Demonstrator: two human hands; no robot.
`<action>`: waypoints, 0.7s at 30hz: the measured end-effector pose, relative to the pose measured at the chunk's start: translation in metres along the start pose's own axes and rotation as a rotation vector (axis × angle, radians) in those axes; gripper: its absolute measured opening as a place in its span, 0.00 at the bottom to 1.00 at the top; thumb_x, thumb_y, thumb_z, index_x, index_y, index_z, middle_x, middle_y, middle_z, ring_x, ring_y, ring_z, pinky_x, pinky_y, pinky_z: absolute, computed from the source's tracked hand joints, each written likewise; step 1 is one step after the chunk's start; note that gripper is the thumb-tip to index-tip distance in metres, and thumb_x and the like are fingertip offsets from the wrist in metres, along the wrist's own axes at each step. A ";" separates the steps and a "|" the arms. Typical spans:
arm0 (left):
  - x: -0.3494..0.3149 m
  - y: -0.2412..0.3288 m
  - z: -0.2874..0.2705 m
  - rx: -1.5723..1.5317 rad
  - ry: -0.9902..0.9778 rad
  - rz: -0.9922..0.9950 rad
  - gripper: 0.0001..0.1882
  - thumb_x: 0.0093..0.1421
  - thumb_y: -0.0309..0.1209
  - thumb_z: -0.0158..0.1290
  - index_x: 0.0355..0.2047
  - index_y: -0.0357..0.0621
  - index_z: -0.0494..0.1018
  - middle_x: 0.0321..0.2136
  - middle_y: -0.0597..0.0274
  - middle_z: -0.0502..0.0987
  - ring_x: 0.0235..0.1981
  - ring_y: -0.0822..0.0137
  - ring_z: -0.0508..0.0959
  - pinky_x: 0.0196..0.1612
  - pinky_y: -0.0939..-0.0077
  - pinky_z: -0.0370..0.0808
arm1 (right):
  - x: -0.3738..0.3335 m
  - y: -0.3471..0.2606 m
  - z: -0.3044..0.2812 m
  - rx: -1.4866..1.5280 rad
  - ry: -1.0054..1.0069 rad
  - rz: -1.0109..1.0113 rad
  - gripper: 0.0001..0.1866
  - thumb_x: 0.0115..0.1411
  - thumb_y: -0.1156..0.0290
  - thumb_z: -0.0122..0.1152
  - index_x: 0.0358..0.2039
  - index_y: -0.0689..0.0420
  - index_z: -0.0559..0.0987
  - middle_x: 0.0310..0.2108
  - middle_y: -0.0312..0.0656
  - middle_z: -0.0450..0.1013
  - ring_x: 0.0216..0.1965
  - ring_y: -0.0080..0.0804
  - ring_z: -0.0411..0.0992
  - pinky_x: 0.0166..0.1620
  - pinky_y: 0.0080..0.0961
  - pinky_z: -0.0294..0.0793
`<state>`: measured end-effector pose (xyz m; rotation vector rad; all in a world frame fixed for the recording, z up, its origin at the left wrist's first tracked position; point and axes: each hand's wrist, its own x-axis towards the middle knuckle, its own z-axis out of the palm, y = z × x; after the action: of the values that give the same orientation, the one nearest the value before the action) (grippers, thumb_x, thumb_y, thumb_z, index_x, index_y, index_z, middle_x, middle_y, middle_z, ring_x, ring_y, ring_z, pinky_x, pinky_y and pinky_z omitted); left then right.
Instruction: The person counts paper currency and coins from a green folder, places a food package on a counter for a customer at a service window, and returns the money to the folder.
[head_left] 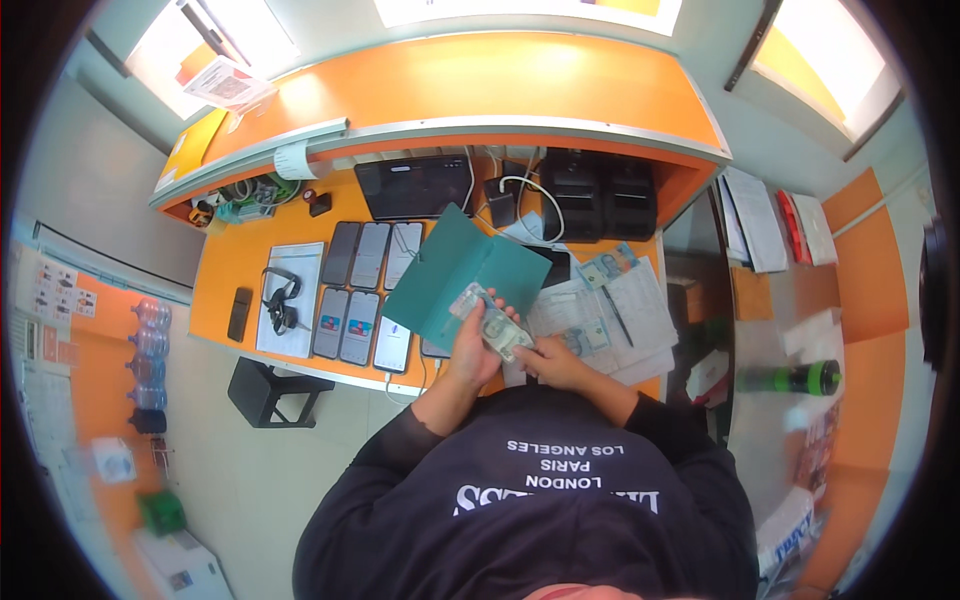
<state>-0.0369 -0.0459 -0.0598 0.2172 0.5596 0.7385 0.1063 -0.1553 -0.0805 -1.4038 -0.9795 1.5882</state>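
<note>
My left hand (476,350) is closed around a small bundle of greenish banknotes (503,331), with the thumb lying along them. At their near end, my right hand (552,363) pinches the notes between thumb and fingers. Behind my left hand an opened dark green folder (437,272) stretches over the desk. Whether my fingers also grip the folder is hidden. To its right, written papers (643,308) lie spread with a pen (617,316) on top. Bluish banknotes (583,338) rest on those papers, and another bluish note (608,266) lies at their far edge.
Several phones (357,326) stand in rows left of the folder, some with cables. Beyond is a dark-screened tablet (413,187); black devices (598,195) sit at the back right. A strapped black device (282,300) lies on white paper. A black stool (275,392) stands below the desk's left edge.
</note>
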 end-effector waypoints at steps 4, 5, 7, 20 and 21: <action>-0.002 0.004 0.000 0.071 -0.038 0.031 0.13 0.75 0.38 0.45 0.54 0.47 0.67 0.42 0.63 0.74 0.44 0.63 0.77 0.54 0.59 0.77 | 0.002 -0.002 -0.001 -0.057 -0.015 0.143 0.17 0.72 0.57 0.56 0.34 0.59 0.79 0.27 0.33 0.74 0.27 0.18 0.69 0.31 0.18 0.68; -0.003 0.005 0.000 0.069 -0.042 0.041 0.13 0.75 0.38 0.45 0.54 0.47 0.67 0.42 0.63 0.74 0.44 0.63 0.77 0.54 0.59 0.77 | 0.004 0.002 0.002 -0.064 -0.020 0.137 0.17 0.72 0.57 0.56 0.34 0.59 0.79 0.27 0.33 0.74 0.27 0.18 0.69 0.31 0.18 0.68; -0.002 0.005 0.000 0.136 -0.045 0.051 0.12 0.75 0.37 0.46 0.53 0.46 0.68 0.41 0.63 0.74 0.44 0.64 0.77 0.53 0.61 0.77 | 0.007 0.007 0.007 0.121 0.036 -0.181 0.15 0.72 0.60 0.56 0.35 0.59 0.78 0.25 0.32 0.74 0.26 0.18 0.69 0.32 0.17 0.68; 0.009 0.004 -0.017 0.204 -0.092 0.076 0.09 0.75 0.35 0.45 0.50 0.46 0.68 0.37 0.66 0.74 0.39 0.67 0.77 0.48 0.66 0.78 | 0.007 0.014 -0.013 0.021 0.189 -0.212 0.12 0.68 0.63 0.63 0.39 0.60 0.76 0.32 0.36 0.73 0.30 0.20 0.70 0.34 0.23 0.71; 0.011 0.005 -0.022 0.288 -0.027 0.028 0.10 0.74 0.33 0.45 0.52 0.44 0.68 0.40 0.62 0.75 0.39 0.64 0.79 0.47 0.66 0.79 | 0.010 0.013 -0.025 -0.083 0.322 -0.267 0.12 0.65 0.65 0.65 0.40 0.60 0.76 0.33 0.39 0.74 0.32 0.26 0.72 0.36 0.27 0.72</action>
<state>-0.0455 -0.0344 -0.0804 0.5026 0.6373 0.6795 0.1300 -0.1499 -0.0989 -1.4611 -0.9970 1.0982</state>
